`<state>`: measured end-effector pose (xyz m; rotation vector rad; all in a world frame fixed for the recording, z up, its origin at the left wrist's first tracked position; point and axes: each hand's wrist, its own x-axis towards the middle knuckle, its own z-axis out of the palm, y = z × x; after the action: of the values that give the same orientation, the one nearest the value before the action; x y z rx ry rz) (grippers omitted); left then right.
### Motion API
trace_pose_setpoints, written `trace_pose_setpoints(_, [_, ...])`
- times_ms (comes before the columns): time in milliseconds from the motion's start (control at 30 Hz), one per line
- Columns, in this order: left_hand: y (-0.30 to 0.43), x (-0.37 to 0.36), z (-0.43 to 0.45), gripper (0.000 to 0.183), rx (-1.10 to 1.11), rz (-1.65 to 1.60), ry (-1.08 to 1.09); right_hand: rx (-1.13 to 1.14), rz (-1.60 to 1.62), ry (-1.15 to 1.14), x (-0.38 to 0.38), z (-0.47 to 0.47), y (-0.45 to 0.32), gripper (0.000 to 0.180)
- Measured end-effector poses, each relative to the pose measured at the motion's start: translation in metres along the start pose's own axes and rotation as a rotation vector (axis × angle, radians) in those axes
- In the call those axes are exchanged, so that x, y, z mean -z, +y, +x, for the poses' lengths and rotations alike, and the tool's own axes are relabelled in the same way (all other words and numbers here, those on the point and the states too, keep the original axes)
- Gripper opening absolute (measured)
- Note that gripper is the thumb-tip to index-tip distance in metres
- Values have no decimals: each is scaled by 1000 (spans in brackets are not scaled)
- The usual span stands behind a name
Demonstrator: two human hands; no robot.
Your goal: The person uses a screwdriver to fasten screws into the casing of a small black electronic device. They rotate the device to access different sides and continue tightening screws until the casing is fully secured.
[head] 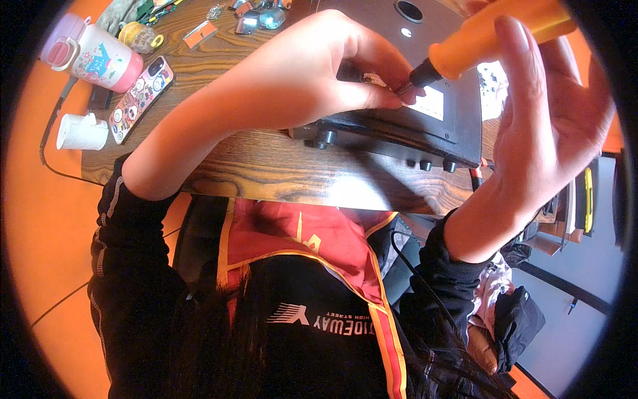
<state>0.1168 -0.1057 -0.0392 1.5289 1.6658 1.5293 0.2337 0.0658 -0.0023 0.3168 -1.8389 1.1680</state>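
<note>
A screwdriver with an orange handle (478,42) and a black collar is gripped in my right hand (543,99), slanting down to the left. My left hand (344,75) bends over a black box (458,132) with knobs, perhaps a speaker or amplifier. Its thumb and finger pinch together around the screwdriver's metal tip (402,90); whether a small screw is there too is hidden by the fingers. Just beneath lies a white label (432,105) with writing on the box's upper panel. A round port (408,11) opens at the panel's far end.
Left on the wood-grain table (239,169) are an insulated bottle (99,57), a phone in a stickered case (142,99), a white roll (82,132) and a yellow-topped clear container (139,37). Small hardware (259,19) lies at the back. A cable (476,177) runs by the box's right side.
</note>
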Motion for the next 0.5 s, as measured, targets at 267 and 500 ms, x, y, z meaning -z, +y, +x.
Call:
trace_pose_setpoints(267, [5, 0, -4, 19, 128, 221, 47, 4, 9, 13, 0, 0, 3, 56])
trace_pose_setpoints(500, [1, 1, -5, 18, 70, 251, 88, 11, 12, 36, 2, 2, 5, 53])
